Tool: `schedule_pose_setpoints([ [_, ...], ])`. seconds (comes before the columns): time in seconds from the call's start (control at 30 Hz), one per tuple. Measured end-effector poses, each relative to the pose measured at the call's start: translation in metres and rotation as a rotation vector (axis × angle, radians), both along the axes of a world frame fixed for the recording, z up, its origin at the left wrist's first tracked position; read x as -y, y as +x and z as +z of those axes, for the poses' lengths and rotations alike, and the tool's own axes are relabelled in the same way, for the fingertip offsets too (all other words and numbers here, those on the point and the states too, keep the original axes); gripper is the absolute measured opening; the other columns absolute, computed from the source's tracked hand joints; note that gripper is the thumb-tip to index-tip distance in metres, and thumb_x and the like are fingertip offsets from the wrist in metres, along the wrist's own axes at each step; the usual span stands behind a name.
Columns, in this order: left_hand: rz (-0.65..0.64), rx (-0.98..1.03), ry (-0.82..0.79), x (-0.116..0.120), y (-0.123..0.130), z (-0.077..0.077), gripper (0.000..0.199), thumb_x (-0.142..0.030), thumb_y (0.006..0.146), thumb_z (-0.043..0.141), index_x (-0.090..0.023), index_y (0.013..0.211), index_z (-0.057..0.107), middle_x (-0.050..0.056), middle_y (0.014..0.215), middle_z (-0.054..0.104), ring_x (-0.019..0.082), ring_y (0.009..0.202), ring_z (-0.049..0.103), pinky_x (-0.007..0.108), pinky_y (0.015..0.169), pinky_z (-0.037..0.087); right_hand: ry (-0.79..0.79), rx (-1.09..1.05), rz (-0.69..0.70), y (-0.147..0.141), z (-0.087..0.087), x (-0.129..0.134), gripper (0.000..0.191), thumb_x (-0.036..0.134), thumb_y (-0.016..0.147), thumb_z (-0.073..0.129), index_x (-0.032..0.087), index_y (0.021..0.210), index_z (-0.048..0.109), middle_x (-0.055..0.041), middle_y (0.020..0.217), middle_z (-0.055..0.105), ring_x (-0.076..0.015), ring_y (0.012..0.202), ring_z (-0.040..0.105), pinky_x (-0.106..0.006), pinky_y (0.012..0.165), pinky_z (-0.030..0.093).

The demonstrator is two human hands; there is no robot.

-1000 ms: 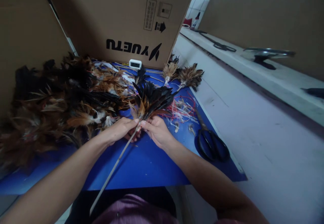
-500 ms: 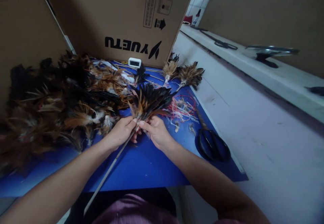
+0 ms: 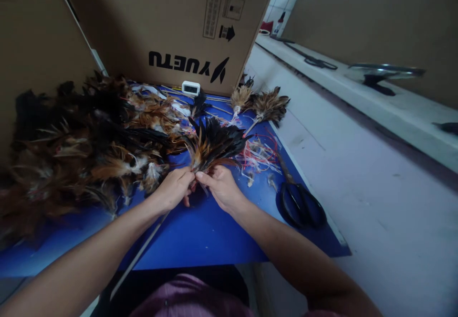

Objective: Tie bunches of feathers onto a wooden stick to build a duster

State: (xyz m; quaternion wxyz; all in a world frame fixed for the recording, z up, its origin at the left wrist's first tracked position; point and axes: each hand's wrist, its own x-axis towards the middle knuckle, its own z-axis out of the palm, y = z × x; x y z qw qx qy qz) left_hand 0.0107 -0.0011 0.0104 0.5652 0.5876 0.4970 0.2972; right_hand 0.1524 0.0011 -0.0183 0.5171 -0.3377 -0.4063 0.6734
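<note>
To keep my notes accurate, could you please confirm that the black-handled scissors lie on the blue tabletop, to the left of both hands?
Not quite: the head view shows the black-handled scissors on the blue tabletop, but to the right of both the left hand and the right hand, not to their left.

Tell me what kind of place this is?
Probably a small feather-duster workshop: a big pile of feathers, scissors on the blue tabletop, and a feather bundle on a thin stick in the hands.

Free blue tabletop (image 3: 211, 240) at near middle, scissors (image 3: 300, 206) right, feather heap (image 3: 89, 152), seemingly dense, left.
</note>
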Motion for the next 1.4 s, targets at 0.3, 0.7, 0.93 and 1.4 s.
schedule_pose_setpoints([
  [0.3,-0.082,-0.116,0.024,0.004,-0.004,0.003,0.010,-0.028,0.078,0.046,-0.018,0.075,0.046,-0.005,0.060,0.043,0.010,0.045,0.047,0.023,0.038,0.045,-0.064,0.034,-0.033,0.002,0.009,0.002,0.031,0.027,0.055,0.084,0.015,0.078,0.067,-0.0011,0.077,0.068,-0.0133,0.073,0.060,-0.028,0.074,0.047],
  [0.7,-0.147,-0.125,-0.019,0.005,-0.004,0.001,0.013,-0.031,0.082,0.045,-0.018,0.083,0.046,-0.005,0.061,0.043,0.010,0.044,0.049,0.023,0.039,0.044,-0.081,0.134,0.086,0.011,0.012,0.001,0.029,0.031,0.062,0.080,0.014,0.066,0.057,0.0050,0.058,0.050,-0.0059,0.052,0.036,-0.024,0.050,0.024],
  [0.93,-0.165,-0.176,-0.001,0.007,-0.004,0.002,0.017,-0.034,0.084,0.045,-0.017,0.085,0.047,-0.003,0.063,0.047,0.011,0.043,0.049,0.023,0.039,0.040,-0.112,0.187,0.192,0.016,0.018,0.000,0.032,0.035,0.063,0.079,0.014,0.061,0.055,0.0047,0.055,0.047,-0.0050,0.049,0.033,-0.024,0.048,0.021],
  [1.4,-0.146,-0.092,-0.196,0.011,0.003,0.009,0.013,-0.027,0.084,0.046,-0.017,0.091,0.047,-0.001,0.072,0.047,0.008,0.057,0.042,0.017,0.045,0.032,-0.131,0.399,0.174,0.020,0.020,-0.001,0.039,0.044,0.060,0.078,0.015,0.059,0.052,0.0062,0.050,0.042,-0.0052,0.048,0.028,-0.024,0.048,0.019],
])
